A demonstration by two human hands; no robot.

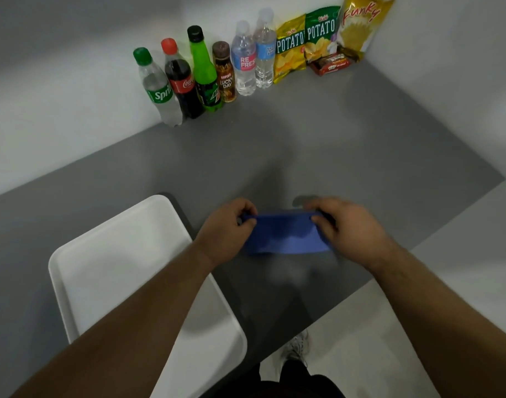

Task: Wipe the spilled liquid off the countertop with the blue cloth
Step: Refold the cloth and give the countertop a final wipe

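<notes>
The blue cloth (pixel 286 234) is stretched between both hands just above the grey countertop (pixel 346 145), near its front edge. My left hand (pixel 229 228) pinches the cloth's left end and my right hand (pixel 346 225) pinches its right end. A small shiny patch of spilled liquid (pixel 302 201) shows on the counter just behind the cloth, partly hidden by my right hand. A faint wet sheen (pixel 289 272) lies on the counter in front of the cloth.
A white tray (pixel 111 254) sits at the left front, under my left forearm. Several drink bottles (pixel 206 70) and snack bags (pixel 320 33) line the back wall. The counter's right edge (pixel 418 245) runs diagonally; floor and a shoe (pixel 296 349) show below.
</notes>
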